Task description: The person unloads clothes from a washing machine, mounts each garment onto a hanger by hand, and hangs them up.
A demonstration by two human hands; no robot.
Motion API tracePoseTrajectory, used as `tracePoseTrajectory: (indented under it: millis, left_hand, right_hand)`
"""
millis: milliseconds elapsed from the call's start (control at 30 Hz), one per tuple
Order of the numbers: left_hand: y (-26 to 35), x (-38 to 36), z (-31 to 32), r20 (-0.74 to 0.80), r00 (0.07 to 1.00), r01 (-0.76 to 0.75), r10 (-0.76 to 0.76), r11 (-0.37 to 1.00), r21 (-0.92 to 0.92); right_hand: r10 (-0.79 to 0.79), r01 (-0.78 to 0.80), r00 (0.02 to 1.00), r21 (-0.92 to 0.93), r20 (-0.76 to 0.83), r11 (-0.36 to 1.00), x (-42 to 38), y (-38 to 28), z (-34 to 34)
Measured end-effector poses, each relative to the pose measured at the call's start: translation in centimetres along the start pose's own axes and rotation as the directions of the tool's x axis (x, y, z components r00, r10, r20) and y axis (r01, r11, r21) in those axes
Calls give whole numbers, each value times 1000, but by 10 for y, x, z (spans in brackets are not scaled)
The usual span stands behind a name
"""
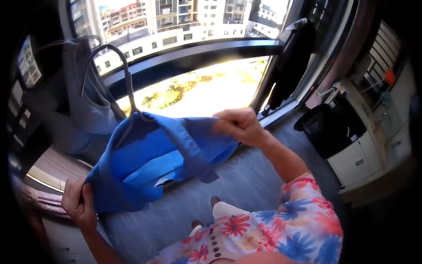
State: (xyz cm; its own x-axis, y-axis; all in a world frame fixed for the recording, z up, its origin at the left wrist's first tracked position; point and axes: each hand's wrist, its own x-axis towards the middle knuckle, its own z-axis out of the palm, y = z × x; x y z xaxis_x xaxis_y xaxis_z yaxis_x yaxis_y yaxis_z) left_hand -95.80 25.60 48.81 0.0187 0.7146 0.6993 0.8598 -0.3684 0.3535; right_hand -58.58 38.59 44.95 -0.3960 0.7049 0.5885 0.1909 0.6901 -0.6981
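Note:
A blue collared shirt [136, 171] hangs from a grey hanger [129, 83], whose hook curves up above the collar. My left hand [80, 203] is closed on the shirt's left-hand edge, thumb towards me. On the other side, my right hand [241, 125] pinches the shirt's far right shoulder area. Between the two hands the cloth is spread out, and its collar band droops across the middle. A small white label shows inside the shirt. What holds up the hanger's hook cannot be made out.
Grey garments [90, 101] hang at the left. A dark garment [292, 66] hangs by the window frame [198, 50]. At the right, a black basin [318, 123] stands near a white cabinet [356, 158]. The floor [176, 224] is grey.

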Motion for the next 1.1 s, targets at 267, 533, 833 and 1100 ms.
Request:
tracePoseTrajectory:
  millis: [267, 533, 833, 1100]
  left_hand:
    - [80, 60, 85, 28, 986, -160, 166, 976, -149]
    - [210, 115, 201, 30, 970, -221, 241, 928, -299]
    - [301, 204, 301, 169, 909, -281, 381, 860, -425]
    - [345, 298, 381, 185, 887, -274, 423, 805, -526]
  right_hand:
    - [-182, 9, 930, -474, -321, 881, -52, 12, -99]
    - [-253, -186, 833, -680, -492, 709, -103, 42, -262]
    - [-288, -210, 784, -672, -550, 710, -117, 94, -402]
    - [-307, -214, 760, -667, -573, 713, -124, 124, -500]
